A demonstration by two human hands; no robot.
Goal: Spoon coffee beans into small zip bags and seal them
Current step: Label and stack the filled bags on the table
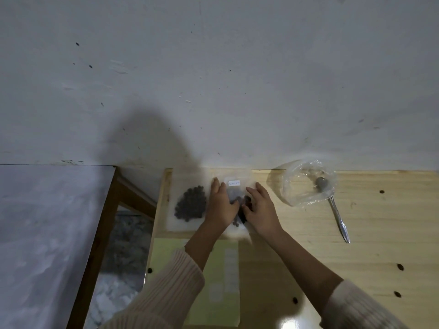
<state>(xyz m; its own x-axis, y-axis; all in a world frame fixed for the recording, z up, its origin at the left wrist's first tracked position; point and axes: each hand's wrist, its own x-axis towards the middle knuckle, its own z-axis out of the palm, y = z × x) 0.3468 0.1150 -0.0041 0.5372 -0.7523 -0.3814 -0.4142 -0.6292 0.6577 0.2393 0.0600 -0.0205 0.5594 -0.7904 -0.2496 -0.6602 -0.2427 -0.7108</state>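
Sealing is judged the step in hand: the zip bag (234,189), lying flat on the wooden table (356,233), is pressed under the left hand (221,205) and right hand (261,210), both with fingers laid straight, nothing gripped. The coffee beans (247,200) are best kept clear of the zip while it is pressed end to end. A filled bag (191,205) lies just left of the zip bag and a spoon (337,214) to its right; the zip line is hidden, so closure cannot be told, and the label cannot be read.
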